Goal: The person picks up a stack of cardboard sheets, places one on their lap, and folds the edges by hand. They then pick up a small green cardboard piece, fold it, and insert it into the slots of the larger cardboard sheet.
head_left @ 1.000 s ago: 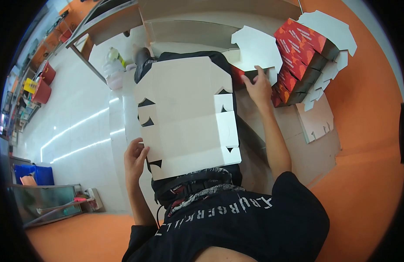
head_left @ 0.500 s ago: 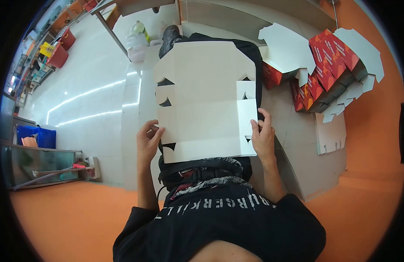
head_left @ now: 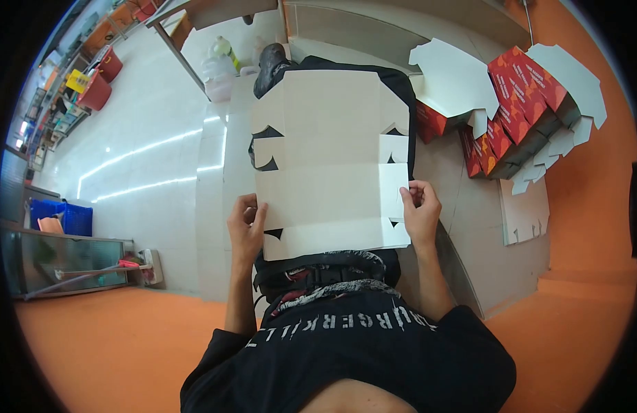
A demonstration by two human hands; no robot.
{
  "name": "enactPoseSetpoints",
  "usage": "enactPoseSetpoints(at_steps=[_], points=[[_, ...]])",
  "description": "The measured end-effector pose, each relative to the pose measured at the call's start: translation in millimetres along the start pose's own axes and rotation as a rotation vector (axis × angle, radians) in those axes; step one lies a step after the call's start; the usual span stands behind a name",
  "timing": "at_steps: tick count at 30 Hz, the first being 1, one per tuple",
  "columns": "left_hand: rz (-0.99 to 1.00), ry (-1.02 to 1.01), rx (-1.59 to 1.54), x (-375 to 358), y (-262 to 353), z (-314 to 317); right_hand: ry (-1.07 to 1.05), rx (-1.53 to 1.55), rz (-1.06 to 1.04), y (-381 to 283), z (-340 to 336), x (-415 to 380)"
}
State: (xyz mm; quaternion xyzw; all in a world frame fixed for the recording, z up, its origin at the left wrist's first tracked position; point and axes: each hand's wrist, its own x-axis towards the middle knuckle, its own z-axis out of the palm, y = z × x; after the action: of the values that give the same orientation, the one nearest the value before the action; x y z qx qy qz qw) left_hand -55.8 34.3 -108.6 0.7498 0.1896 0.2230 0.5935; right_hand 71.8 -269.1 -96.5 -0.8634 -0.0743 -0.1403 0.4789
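Note:
A flat, unfolded cardboard box blank [head_left: 332,158] lies across my lap, its plain pale side up. Creases run along and across it, and dark notches are cut into both side edges. At its lower left edge, my left hand [head_left: 247,226] is closed, the thumb along the border and the fingers curled beside it. My right hand [head_left: 420,210] pinches the right edge between thumb and fingers, a little above the lower right notch. Around the lower right corner, more than one layer of card edge shows.
To the right on the grey ledge stand several red printed boxes [head_left: 515,103] with white lids raised. Flat blanks [head_left: 525,213] lie below them. A blue crate [head_left: 67,215] and a brush-like tool [head_left: 150,267] are at left; red tubs [head_left: 96,91] stand farther back. A table [head_left: 215,8] is ahead.
My left hand has shifted slightly right along with the blank. The right hand keeps its place at the right edge, its fingers drawn closer together. The whole view has shifted a little.

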Motion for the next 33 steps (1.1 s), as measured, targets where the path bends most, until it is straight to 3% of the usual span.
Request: enactPoseSetpoints(at_steps=[5,9,12,15,16,18,20,21,22,23,24,26,28,29,32,33], points=[[-0.015,0.007,0.113,-4,4,4,0.058,0.024,-0.016,-7,-5,2],[-0.01,0.001,0.134,-7,17,9,0.114,-0.048,-0.356,-30,-18,6],[-0.002,0.065,0.079,-8,26,13,-0.078,0.576,0.014,-25,-36,5],[0.33,0.123,0.296,0,32,2,-0.097,0.853,0.062,-39,-47,18],[0.353,0.125,0.28,2,37,0,-0.084,0.932,0.103,-43,-48,21],[0.401,0.141,0.249,6,58,-7,-0.308,1.05,0.002,-37,-43,24],[0.306,0.187,0.25,2,78,0,-0.59,1.189,-0.116,-40,-32,27],[0.293,0.187,0.29,3,80,3,-0.678,1.267,-0.042,-32,-23,27],[0.281,0.185,0.328,3,81,6,-0.613,1.213,0.033,-33,-8,23],[0.374,0.177,0.355,7,71,13,-0.629,0.95,-0.084,-30,6,26],[0.42,0.15,0.454,7,71,22,-0.568,0.821,-0.024,-39,18,25],[0.506,0.095,0.654,4,73,43,-0.435,0.441,-0.18,-38,45,19],[0.565,0.065,0.886,8,71,50,-0.529,0.218,-0.061,-50,52,19],[0.593,0.049,1.003,11,71,53,-0.476,0.13,-0.107,-52,55,19],[0.492,-0.167,0.742,16,83,62,-0.55,0.304,-0.098,-59,50,30],[0.398,-0.142,0.601,16,92,72,-0.586,0.395,-0.113,-65,46,32]])
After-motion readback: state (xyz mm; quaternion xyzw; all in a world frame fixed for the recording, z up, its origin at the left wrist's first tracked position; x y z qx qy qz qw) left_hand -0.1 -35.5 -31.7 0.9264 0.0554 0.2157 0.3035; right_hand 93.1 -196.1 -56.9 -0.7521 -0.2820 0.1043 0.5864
